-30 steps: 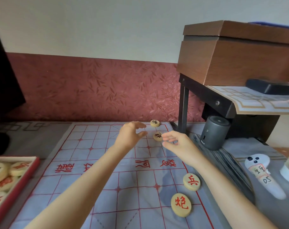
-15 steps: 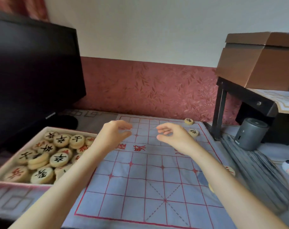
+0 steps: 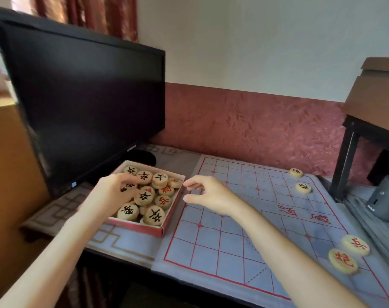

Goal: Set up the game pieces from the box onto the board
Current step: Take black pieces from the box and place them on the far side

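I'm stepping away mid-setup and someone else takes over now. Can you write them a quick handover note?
Left hand: in the box, fingers over the pieces; grip unclear.
Right hand: empty, relaxed, above the board's left edge.
Done: four pieces along the board's right side, two far, two near.
Left: the box holds many more pieces to place.

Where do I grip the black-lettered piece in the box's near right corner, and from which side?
Pinch the black-lettered piece across its rim, coming straight down from above. It lies face up atop the pile, so the flat face gives no hold, and the box walls crowd its near and right sides. The right hand, free beside the box, seems best placed.
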### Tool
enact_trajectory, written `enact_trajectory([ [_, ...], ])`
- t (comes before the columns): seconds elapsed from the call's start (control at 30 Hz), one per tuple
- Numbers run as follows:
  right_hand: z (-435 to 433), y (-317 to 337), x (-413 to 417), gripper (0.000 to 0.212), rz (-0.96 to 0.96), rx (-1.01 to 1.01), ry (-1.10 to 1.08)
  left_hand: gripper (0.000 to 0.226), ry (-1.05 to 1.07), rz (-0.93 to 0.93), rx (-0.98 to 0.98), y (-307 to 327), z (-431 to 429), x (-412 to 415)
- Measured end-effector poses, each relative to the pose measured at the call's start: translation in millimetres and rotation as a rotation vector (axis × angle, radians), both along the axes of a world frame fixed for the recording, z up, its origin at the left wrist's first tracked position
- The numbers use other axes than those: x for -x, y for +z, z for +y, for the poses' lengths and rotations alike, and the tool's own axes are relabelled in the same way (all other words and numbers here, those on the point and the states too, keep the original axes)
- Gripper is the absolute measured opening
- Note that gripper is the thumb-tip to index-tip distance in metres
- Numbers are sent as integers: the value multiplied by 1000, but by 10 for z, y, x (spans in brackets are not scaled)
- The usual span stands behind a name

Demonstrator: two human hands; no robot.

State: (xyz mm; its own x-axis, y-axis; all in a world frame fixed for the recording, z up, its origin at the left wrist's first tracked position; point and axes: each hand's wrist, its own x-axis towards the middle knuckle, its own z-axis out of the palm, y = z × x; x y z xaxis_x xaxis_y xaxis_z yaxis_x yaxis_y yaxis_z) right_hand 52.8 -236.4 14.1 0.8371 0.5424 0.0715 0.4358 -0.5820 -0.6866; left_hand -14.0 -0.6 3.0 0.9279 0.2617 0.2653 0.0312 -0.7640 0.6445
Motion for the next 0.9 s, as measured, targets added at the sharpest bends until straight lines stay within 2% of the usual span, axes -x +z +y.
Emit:
enact_trajectory([
  [0.17,297,-96,131,46,-2,71,87,32,49,24,-11,-98,191,34],
  [0.4,511,-349,247,59,11,111,64,44,96,29,-93,-214,241,-29],
  [0.63,585,-419,296,56,-18,114,7,49,153,70,-202,-269,311,-142],
  [0.9,583,-383,345,52,-29,105,-14,56,147,105,-120,-294,321,-196],
])
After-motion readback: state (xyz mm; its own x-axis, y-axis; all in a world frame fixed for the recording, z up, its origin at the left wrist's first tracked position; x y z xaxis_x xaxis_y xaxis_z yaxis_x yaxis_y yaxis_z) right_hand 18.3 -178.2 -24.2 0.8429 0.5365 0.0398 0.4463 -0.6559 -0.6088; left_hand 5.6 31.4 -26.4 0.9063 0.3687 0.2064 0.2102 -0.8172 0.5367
